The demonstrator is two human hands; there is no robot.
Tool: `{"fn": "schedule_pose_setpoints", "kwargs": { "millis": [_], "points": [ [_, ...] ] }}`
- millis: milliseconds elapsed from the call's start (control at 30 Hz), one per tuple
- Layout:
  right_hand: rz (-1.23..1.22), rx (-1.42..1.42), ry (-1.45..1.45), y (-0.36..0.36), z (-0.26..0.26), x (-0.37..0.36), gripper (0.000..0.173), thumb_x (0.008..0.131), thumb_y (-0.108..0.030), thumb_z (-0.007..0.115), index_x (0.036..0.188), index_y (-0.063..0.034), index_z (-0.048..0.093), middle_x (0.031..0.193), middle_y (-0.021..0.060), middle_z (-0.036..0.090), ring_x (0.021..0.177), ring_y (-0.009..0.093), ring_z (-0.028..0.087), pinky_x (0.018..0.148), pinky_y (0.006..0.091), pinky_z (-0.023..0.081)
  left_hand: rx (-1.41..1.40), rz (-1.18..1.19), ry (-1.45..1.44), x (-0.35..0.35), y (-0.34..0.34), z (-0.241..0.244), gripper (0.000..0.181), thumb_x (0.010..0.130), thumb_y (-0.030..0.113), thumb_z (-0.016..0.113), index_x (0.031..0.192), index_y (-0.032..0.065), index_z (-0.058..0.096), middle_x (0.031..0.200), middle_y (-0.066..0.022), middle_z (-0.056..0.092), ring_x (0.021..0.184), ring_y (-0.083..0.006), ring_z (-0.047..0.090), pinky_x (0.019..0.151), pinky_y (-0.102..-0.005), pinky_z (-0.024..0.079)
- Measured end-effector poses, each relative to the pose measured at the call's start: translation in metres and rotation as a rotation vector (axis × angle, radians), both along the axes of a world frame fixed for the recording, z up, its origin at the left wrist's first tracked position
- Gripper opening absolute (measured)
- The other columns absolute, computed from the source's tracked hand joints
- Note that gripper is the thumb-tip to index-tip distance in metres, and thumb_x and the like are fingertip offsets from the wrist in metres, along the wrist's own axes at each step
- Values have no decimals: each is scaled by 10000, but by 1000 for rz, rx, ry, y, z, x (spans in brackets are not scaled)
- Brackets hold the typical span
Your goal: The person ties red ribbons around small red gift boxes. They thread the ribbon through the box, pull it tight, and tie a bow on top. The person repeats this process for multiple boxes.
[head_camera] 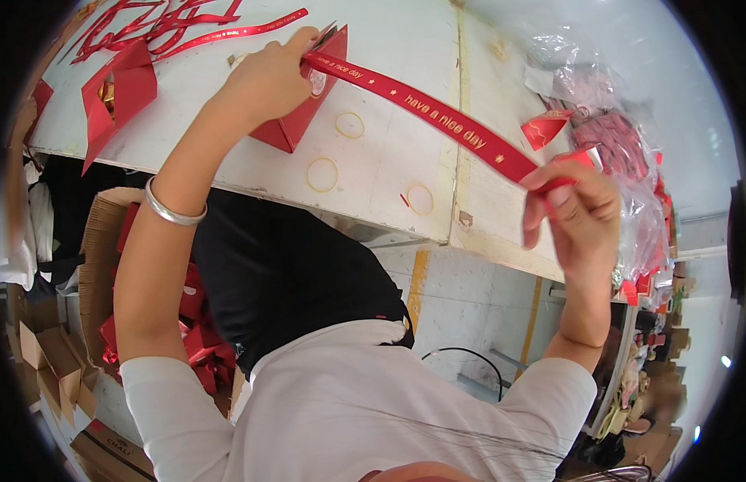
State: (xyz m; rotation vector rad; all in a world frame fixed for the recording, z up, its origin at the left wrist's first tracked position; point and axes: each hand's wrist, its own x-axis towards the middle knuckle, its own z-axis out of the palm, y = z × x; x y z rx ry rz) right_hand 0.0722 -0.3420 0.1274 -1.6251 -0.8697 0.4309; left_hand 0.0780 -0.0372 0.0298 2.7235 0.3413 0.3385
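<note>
A red ribbon [433, 114] with gold print stretches taut between my two hands. My left hand [276, 78] grips its far end against the top of a folded red card gift box [294, 120], which stands on the white table [391, 175]. A pale round sticker [317, 83] shows on the box's side; my fingers hide much of its top. Off to the right, above the table's front edge, my right hand [571, 205] pinches the ribbon's other end between thumb and fingers. It is slightly blurred.
Loose red ribbons [162, 27] and an open red box [123, 90] with gold-wrapped pieces lie left. Rubber bands [322, 175] dot the table. Clear plastic bags [608, 132] are heaped right. A carton [101, 235] of red boxes stands below; another person's arm [17, 156] shows far left.
</note>
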Motion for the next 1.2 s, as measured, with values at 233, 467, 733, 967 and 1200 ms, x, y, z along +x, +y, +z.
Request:
{"fn": "schedule_pose_setpoints", "kwargs": {
  "millis": [233, 467, 733, 967, 1200],
  "points": [
    [255, 174, -104, 49, 49, 93, 230, 953, -189, 449, 976, 20, 543, 690, 16, 514, 566, 84, 455, 507, 212, 329, 86, -98, -203, -2, 8, -6, 435, 798, 131, 590, 1214, 152, 465, 1048, -127, 512, 828, -301, 599, 727, -378, 495],
    [402, 278, -136, 118, 92, 108, 136, 893, -92, 540, 903, 33, 592, 728, 78, 642, 567, 100, 596, 583, 184, 516, -597, -190, -133, 2, 20, -8, 200, 802, 108, 579, 989, 41, 595, 963, -82, 513, 732, -179, 536, 722, -299, 479],
    [206, 361, 244, 220, 59, 210, 392, 884, -270, 577, 1062, 70, 496, 883, 144, 630, 765, 204, 630, 768, 319, 539, -833, -164, -241, 14, -9, -26, 225, 934, 173, 493, 881, -3, 623, 742, -73, 532, 657, -137, 476, 625, -270, 407],
    [220, -157, 196, 163, -87, 161, 259, 856, -262, 620, 934, -16, 625, 815, 41, 610, 759, 112, 576, 668, 260, 481, -754, -36, -402, 12, -12, -30, 214, 907, 144, 517, 861, -46, 603, 743, -126, 513, 652, -241, 499, 609, -338, 402],
    [-7, 305, 135, 178, -126, 111, 122, 853, -105, 612, 910, 0, 635, 844, 32, 585, 743, 81, 538, 654, 228, 444, -717, -23, -297, 17, -20, -11, 220, 909, 141, 516, 870, -63, 587, 814, -152, 540, 701, -296, 537, 636, -358, 433]
  ]
}}
